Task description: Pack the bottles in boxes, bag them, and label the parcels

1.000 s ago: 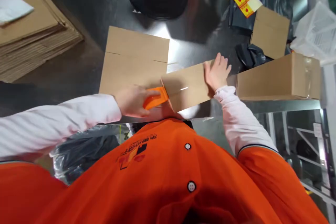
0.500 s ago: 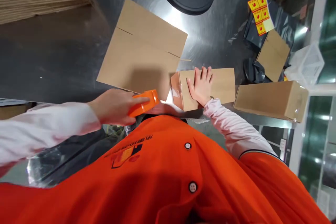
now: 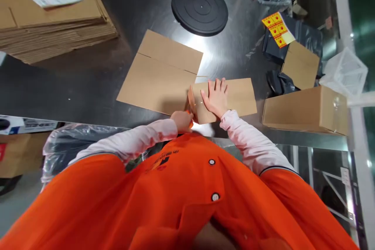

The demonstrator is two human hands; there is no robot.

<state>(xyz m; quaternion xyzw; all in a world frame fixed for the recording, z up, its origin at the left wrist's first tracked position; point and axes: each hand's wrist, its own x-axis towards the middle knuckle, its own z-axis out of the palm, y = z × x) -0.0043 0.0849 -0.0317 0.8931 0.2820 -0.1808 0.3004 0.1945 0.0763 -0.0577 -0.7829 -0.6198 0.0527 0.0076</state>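
My left hand (image 3: 181, 120) is closed around an orange tape dispenser (image 3: 191, 124), mostly hidden by the fingers. It is at the left end of a small closed cardboard box (image 3: 241, 95), near the table's front edge. Spread flat on top of that box is my right hand (image 3: 216, 100), fingers apart and holding nothing. To the box's left lies a flat cardboard piece (image 3: 156, 78), its slits visible and its right corner close to the box. Whether the dispenser touches the box end I cannot tell.
Another cardboard box (image 3: 293, 109) stands at the right along the metal table's (image 3: 90, 90) edge. Flattened cartons (image 3: 58, 31) are stacked at back left. A black round turntable (image 3: 200, 8) is behind. Yellow-red stickers (image 3: 275, 27) and a clear plastic bin (image 3: 344, 72) are at right.
My left hand has moved right with the tape dispenser, from beside the box to its left end. My right hand stays flat on the box. The view has shifted.
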